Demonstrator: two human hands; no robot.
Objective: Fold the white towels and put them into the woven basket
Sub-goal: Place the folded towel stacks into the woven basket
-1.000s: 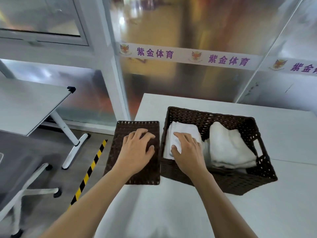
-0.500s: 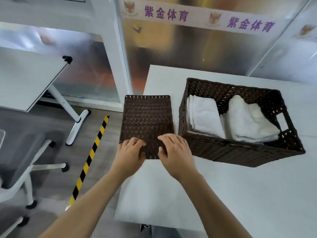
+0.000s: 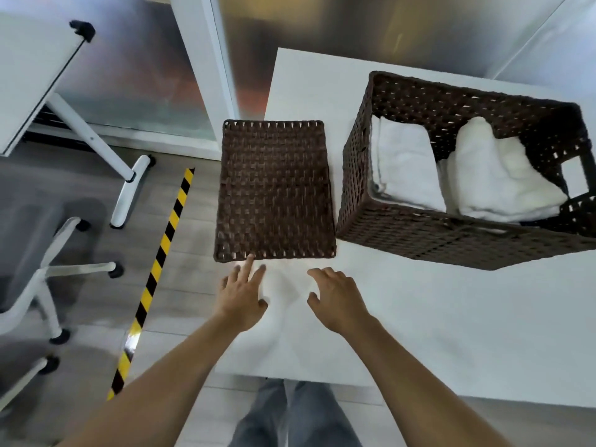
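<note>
Two folded towels lie inside the basket [image 3: 403,221]: the left towel [image 3: 406,169] is a flat, neat rectangle, and the right towel [image 3: 496,182] is thicker and more rounded. No other towel is visible on the table [image 3: 419,317], so the task looks nearly finished. The towels are soft white terry; the basket is dark brown weave with open holes. Just beside it lies a flat woven lid [image 3: 274,191]. The left hand [image 3: 242,298] and right hand [image 3: 335,298] are both empty, fingers spread, near the lid's front edge

White table [image 3: 419,317] — woven basket [image 3: 419,233] and flat woven lid [image 3: 274,188] side by side.
</note>
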